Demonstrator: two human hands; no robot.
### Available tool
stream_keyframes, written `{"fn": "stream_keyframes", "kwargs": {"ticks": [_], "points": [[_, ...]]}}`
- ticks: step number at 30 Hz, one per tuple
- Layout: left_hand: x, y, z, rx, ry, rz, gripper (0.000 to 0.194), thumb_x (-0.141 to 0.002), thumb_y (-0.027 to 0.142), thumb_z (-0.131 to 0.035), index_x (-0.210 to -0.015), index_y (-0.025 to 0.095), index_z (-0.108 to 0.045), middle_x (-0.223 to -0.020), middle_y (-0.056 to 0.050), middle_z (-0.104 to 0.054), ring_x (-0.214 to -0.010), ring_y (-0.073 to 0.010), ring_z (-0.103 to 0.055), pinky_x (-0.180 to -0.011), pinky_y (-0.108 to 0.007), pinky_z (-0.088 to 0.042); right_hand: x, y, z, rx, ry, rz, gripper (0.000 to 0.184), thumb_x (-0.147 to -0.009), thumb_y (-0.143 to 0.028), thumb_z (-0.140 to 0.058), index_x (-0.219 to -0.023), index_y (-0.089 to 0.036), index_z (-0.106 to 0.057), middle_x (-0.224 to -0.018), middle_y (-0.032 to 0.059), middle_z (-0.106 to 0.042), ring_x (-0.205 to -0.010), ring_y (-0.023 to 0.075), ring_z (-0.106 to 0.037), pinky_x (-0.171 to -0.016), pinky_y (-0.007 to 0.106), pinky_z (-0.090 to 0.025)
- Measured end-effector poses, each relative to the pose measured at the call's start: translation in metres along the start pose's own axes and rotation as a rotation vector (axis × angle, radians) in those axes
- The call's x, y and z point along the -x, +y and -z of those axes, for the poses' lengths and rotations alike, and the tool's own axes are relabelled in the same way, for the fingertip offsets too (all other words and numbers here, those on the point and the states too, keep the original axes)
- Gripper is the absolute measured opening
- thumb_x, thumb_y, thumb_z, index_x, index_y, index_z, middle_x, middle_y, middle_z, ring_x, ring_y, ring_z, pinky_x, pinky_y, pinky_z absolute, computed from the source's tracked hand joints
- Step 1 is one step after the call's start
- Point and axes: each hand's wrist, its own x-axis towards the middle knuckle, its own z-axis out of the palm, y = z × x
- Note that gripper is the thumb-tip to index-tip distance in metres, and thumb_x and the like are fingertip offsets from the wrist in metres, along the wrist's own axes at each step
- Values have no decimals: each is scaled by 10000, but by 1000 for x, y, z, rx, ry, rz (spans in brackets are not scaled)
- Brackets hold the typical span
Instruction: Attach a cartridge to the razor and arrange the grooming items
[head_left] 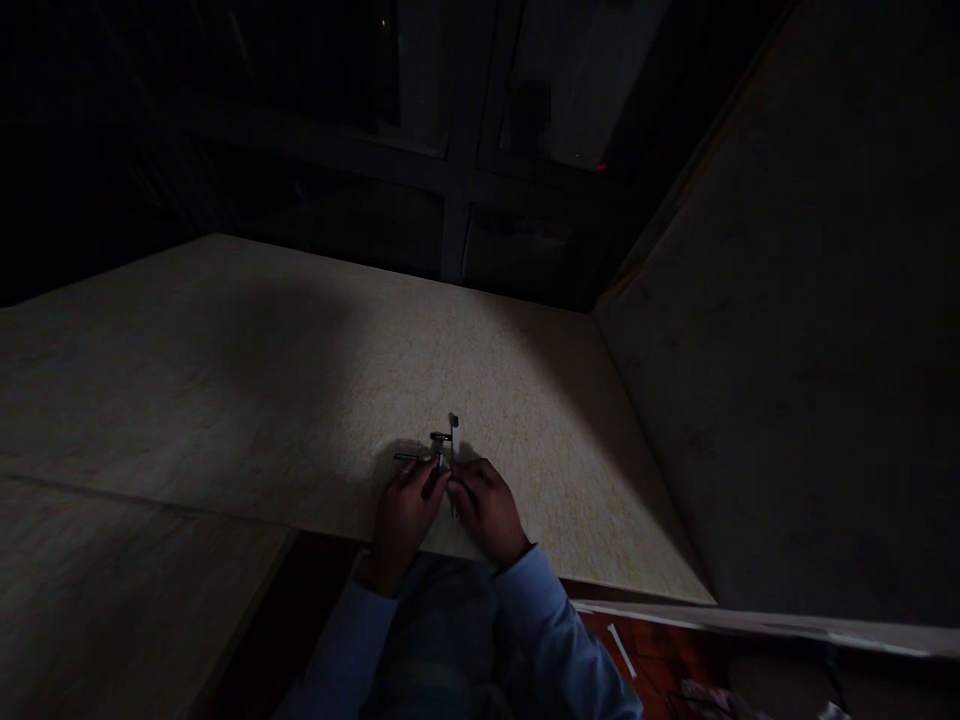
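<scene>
Near the front edge of the pale tabletop point(510, 400), both my hands are closed around a small metal assembly point(455, 437). It has a flat light strip with a dark tip pointing away from me, and short dark bars sticking out to the left. My left hand point(405, 510) pinches its left side near the bars. From the right, my right hand point(489, 508) grips the strip's lower part, fingertips close to those of the left. The fingers hide the middle of the assembly, and its exact kind is too dim to make out.
A dark window frame point(454, 215) rises behind the tabletop, and a grey wall point(780, 350) bounds it on the right. Lower left, a second pale surface point(112, 590) adjoins it. A thin white strip point(622, 650) lies on the reddish floor at lower right.
</scene>
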Motion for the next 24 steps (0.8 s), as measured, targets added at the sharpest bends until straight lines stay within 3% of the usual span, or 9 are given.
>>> {"fn": "stream_keyframes", "kwargs": {"ticks": [3,8,18,21,24], "points": [[1,1,1,-12,-2,-2,221,-946,269,-605,-1115,206,-734,-1060,-90,-769,-992,-237,-719,-895,-325,-551,7,4,-3,79,-5,68,284,-981,-251,-548,-1163,-170,-750,-1043,140,-656,-962,242,-649,-880,377,-575],[7,5,-7,-68,11,-51,222,-935,285,-622,-1110,216,-740,-1059,-88,-771,-965,-237,-728,-865,-325,-562,16,7,-2,217,25,59,233,-961,-230,-583,-1084,-190,-777,-988,128,-655,-942,255,-628,-848,375,-575],[-6,43,-35,-95,38,-147,205,-944,305,-629,-1078,200,-743,-989,-80,-773,-884,-242,-737,-750,-325,-568,36,40,48,331,109,-10,277,-988,-240,-545,-1147,-180,-763,-991,133,-677,-915,257,-624,-825,373,-553],[-6,45,-36,-66,88,-140,209,-951,334,-622,-1077,216,-740,-982,-74,-764,-870,-232,-730,-745,-322,-568,34,49,52,287,126,-10,288,-993,-271,-558,-1186,-193,-757,-1028,133,-690,-955,264,-622,-852,384,-549],[-3,35,-28,-18,235,-137,246,-951,386,-616,-1080,216,-738,-1051,-94,-745,-951,-243,-715,-824,-350,-571,32,54,51,239,142,1,305,-999,-308,-561,-1234,-226,-738,-1044,118,-711,-983,269,-624,-876,403,-541]]}}
